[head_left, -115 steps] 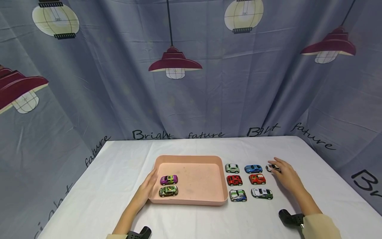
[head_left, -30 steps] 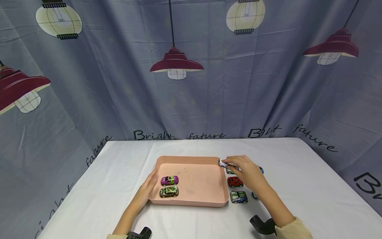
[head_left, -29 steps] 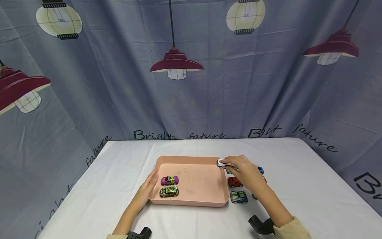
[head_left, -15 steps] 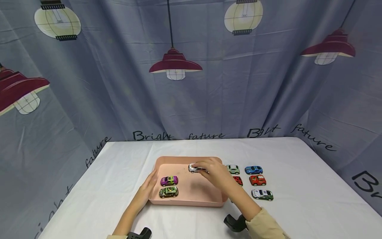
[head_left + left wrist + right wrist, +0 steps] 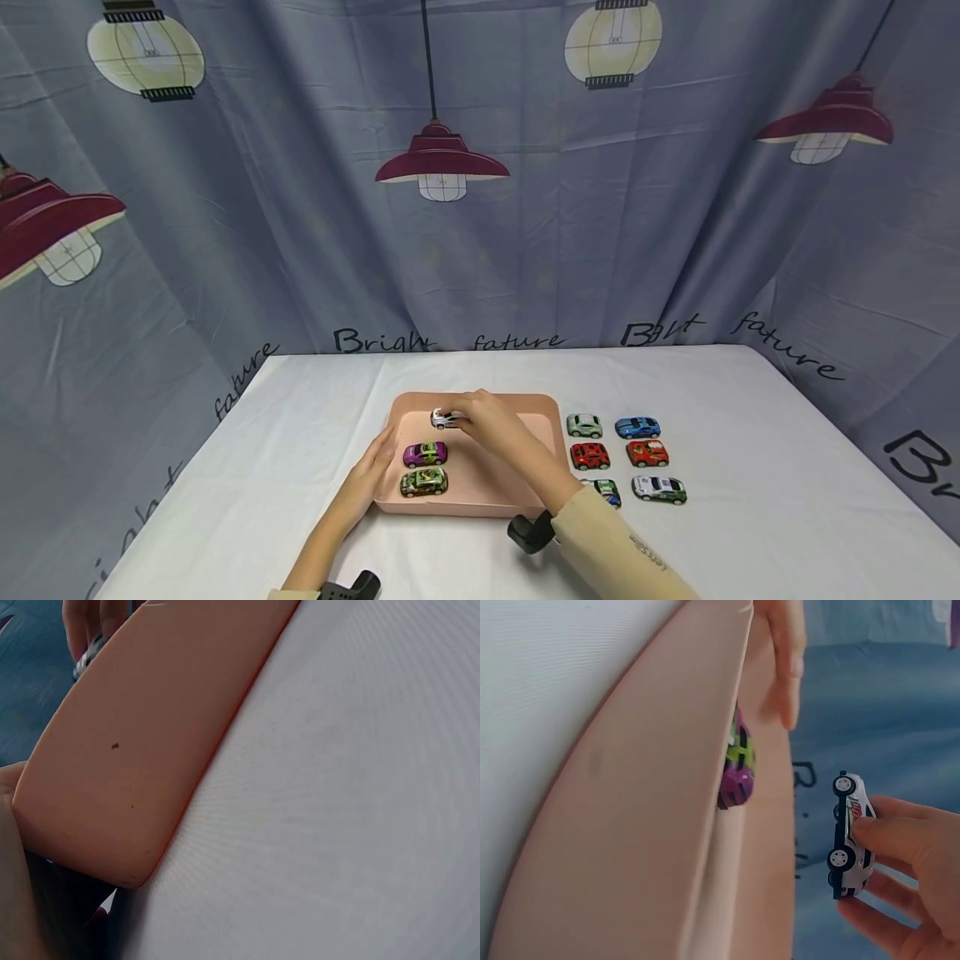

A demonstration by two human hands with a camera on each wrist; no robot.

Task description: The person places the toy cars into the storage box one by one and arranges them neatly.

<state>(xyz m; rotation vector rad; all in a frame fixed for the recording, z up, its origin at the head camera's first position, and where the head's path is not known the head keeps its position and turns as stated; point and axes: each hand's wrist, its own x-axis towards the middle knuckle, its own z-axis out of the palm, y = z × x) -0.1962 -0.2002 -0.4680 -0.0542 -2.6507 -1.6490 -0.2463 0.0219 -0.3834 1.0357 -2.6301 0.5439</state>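
Observation:
My right hand [image 5: 487,419] reaches over the far left part of the pink tray [image 5: 510,497]. It pinches a white toy car [image 5: 443,419], held by its sides between thumb and fingers. In the right wrist view this white car [image 5: 851,836] has dark wheels and red lettering, its underside facing the camera. Inside the tray, just in front of it, sit a purple toy car [image 5: 425,454] and a green patterned toy car [image 5: 423,482]. My left hand [image 5: 365,473] rests against the tray's left side with straight fingers [image 5: 789,667].
Right of the tray, toy cars stand in rows on the white tablecloth: a pale green car [image 5: 584,426], a blue car [image 5: 637,427], two red ones, a white-green car [image 5: 659,489] and one partly behind my right forearm. A blue-grey curtain [image 5: 517,275] hangs behind.
My right hand has picked up the white car from the far right of the rows and carried it left over the tray to its far left part. My left hand has stayed put.

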